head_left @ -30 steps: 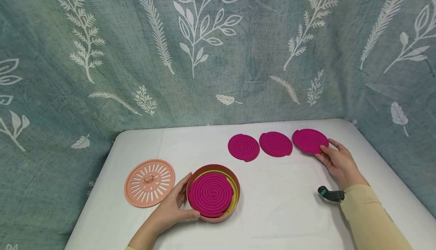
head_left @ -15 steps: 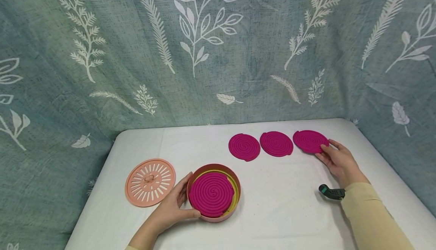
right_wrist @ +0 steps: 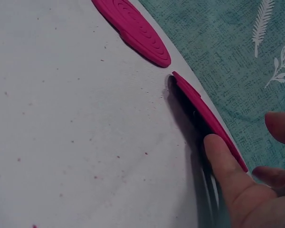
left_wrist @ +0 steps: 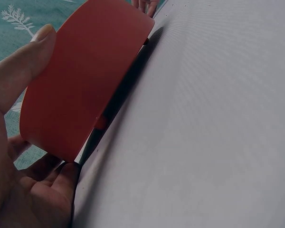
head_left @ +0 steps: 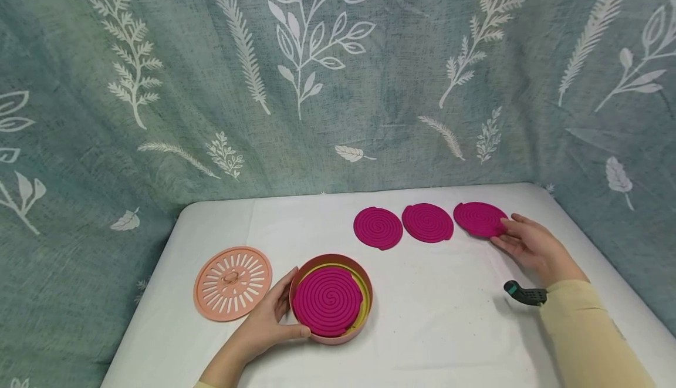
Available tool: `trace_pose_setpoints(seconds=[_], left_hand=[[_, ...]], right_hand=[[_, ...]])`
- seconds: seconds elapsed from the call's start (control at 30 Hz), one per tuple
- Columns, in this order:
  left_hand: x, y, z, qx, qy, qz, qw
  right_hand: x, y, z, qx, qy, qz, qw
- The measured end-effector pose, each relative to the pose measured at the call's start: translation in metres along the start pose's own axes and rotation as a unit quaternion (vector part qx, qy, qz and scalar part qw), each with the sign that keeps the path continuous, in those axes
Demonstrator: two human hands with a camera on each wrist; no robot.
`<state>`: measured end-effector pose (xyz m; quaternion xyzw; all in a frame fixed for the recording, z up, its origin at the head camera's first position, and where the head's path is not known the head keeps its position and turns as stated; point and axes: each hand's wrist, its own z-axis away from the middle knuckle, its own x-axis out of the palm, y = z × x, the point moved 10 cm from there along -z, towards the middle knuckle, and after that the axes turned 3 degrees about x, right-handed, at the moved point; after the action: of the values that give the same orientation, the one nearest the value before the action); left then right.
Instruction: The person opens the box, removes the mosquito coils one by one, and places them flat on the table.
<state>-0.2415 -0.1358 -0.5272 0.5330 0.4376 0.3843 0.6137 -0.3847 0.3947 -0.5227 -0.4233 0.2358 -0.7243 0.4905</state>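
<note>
My left hand [head_left: 269, 320] grips the side of a round pink mosquito coil holder [head_left: 369, 317], thumb at the near rim and fingers round the far left. A magenta spiral mosquito coil [head_left: 328, 301] lies inside over a yellow layer. At the back right, my right hand [head_left: 536, 247] is at the right edge of another mosquito coil [head_left: 479, 219]. In the right wrist view the thumb [right_wrist: 218, 154] overlaps that coil's edge, while the other fingers stand apart from it. Left of it, two more coils, a middle one [head_left: 428, 222] and a left one [head_left: 378, 228], lie flat.
A slotted peach lid [head_left: 232, 284] with a small ring on top lies left of the holder. All stands on a white-covered table [head_left: 422, 317]. A leaf-patterned green curtain [head_left: 396, 141] hangs behind the table's back edge.
My right hand has drawn back slightly to the right and its fingers have loosened on the coil's edge. The coil now lies a little lower. My left hand and the holder stay put.
</note>
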Motion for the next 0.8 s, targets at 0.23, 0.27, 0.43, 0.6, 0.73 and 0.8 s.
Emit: trace_pose_setpoints(seconds=[0.23,0.27,0.43,0.6,0.73,0.8], left_hand=[[0.000,0.000,0.000,0.003,0.000,0.005,1.0000],[0.000,0.001,0.000,0.003,0.000,0.006,1.0000],[0.000,0.001,0.000,-0.001,0.001,0.001,1.0000],[0.000,0.000,0.001,-0.003,0.001,0.004,1.0000],[0.000,0.001,0.001,-0.002,-0.001,0.008,1.0000],[0.000,0.001,0.000,-0.001,-0.002,0.008,1.0000]], right_hand=[[0.004,-0.004,0.007,0.005,-0.005,0.002,1.0000],[0.005,-0.005,0.008,0.004,-0.008,0.003,1.0000],[0.010,-0.008,0.016,-0.012,-0.020,0.027,0.9994],[0.011,-0.010,0.021,-0.034,-0.018,0.041,0.9984],[0.011,-0.010,0.022,-0.044,-0.018,0.037,0.9982],[0.009,-0.010,0.022,-0.047,-0.017,0.033,0.9982]])
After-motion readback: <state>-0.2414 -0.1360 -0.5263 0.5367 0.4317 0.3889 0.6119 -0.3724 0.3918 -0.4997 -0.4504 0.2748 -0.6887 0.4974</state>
